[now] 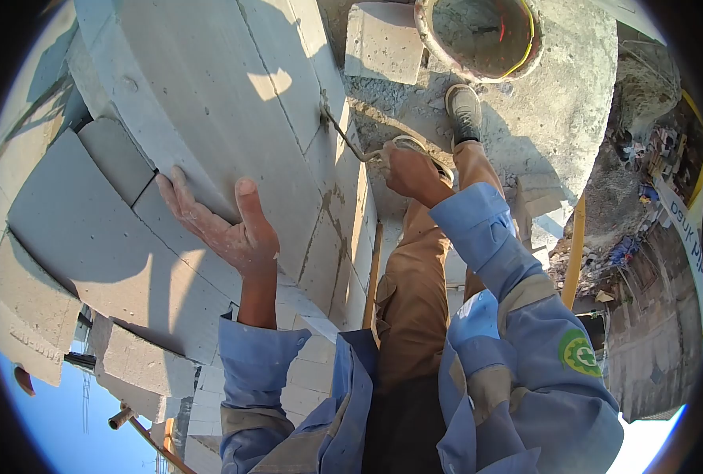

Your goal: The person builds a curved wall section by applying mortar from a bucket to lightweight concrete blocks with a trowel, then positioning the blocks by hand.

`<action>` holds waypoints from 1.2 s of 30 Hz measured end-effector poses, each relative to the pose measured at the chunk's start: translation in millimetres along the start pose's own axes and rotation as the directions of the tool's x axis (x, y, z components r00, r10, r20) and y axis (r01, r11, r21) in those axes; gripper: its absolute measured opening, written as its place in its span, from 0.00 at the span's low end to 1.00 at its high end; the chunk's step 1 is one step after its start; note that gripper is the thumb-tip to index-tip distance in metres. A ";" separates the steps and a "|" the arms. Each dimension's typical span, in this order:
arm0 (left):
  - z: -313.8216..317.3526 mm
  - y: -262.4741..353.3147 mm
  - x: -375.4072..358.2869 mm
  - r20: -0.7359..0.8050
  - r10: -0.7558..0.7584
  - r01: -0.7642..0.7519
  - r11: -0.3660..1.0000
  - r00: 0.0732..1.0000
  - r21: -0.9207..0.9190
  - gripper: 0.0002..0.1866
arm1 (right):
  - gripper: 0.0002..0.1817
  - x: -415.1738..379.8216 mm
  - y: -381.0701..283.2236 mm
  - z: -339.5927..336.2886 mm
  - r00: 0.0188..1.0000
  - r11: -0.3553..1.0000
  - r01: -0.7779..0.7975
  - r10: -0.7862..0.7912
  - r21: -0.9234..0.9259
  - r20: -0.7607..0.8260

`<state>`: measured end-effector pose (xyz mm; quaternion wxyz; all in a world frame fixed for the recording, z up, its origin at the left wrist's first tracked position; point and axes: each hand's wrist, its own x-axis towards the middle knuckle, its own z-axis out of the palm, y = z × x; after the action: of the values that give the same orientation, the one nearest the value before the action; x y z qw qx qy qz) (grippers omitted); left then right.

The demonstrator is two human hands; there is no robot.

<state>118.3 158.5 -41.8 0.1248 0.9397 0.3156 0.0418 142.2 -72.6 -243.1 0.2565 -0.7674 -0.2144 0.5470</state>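
Note:
My right hand (416,174) is closed around the handle of a trowel (342,133). The trowel's thin bent metal neck reaches to the face of the grey block wall (209,87), by a joint; its blade is barely visible from this angle. My left hand (237,229) is open, thumb raised and fingers stretched along the top edge of the wall. Whether its fingers press on the block cannot be made out. Damp mortar smears (332,207) run along the joints below the trowel.
A round bucket (424,35) with grey contents stands on the rough concrete floor (573,87), beside a loose block (383,43). My shoes (464,110) are close to the wall's foot. The floor ends in a drop at right, with rubble (624,249) below. A yellow pole (576,253) rises there.

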 end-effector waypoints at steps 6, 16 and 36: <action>-0.9 2.8 -0.6 0.011 -0.023 0.023 1.000 1.000 -0.007 0.44 | 0.15 39.3 -15.5 11.1 0.998 1.000 -0.019 0.018 -0.004 -0.065; -2.2 6.3 0.8 0.003 -0.027 0.027 0.999 1.000 0.046 0.44 | 0.18 -96.2 5.4 -8.6 0.999 1.000 -0.003 0.004 0.027 -0.039; 10.4 7.3 0.2 -0.074 0.001 -0.004 0.999 0.997 -0.037 0.45 | 0.23 83.8 239.3 36.3 0.738 0.848 -0.425 0.527 0.317 -0.421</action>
<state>124.4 150.8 -49.9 0.1305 0.9354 0.3181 0.0828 145.2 -201.5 -464.4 0.2289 -0.8801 0.1188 0.3987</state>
